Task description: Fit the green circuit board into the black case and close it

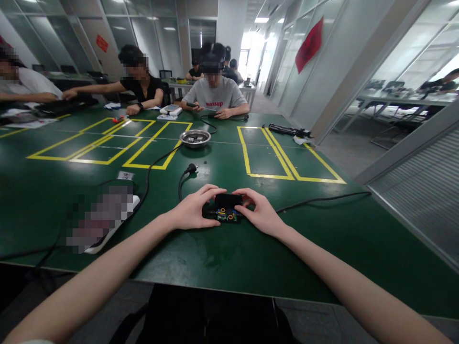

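A small black box with an exposed circuit board (226,208) rests on the green table (222,248) straight in front of me. My left hand (193,210) grips its left side, fingers curled over the top edge. My right hand (260,211) grips its right side the same way. The board shows yellow rings and coloured parts facing me.
A metal bowl (195,138) with small parts sits farther out. A black cable with a plug (191,169) lies just beyond my hands; another cable (322,199) runs right. Yellow tape rectangles (283,160) mark the table. A blurred-out object (100,217) is left. Other people sit across.
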A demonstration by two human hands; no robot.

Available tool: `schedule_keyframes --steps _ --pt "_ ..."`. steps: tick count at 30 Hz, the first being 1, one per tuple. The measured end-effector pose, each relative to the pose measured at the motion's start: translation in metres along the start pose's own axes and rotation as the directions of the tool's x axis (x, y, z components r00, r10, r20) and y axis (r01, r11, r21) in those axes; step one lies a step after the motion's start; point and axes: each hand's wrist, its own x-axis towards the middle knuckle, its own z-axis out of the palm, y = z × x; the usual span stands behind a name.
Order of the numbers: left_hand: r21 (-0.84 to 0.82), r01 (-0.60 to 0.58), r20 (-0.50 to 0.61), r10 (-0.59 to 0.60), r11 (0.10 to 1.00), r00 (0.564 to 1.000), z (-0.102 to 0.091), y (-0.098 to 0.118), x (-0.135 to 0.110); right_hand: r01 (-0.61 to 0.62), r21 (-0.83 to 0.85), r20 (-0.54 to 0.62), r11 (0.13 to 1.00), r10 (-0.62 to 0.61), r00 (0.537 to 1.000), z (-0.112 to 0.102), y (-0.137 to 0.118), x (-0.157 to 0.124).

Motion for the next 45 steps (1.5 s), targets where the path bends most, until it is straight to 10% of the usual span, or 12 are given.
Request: schedule_keyframes --steps 24,45 --pt "-0.001 -0.064 0.011 0.064 0.998 0.998 -0.010 0.010 0.003 0.331 -0.216 0.234 0.919 -0.281 0.931 -0.004 -0.013 -0.001" --pt "0.154 -0.082 0.030 0.079 0.985 0.996 -0.001 0.020 0.003 0.485 -0.481 0.211 0.731 -0.440 0.873 -0.005 -0.019 -0.007"
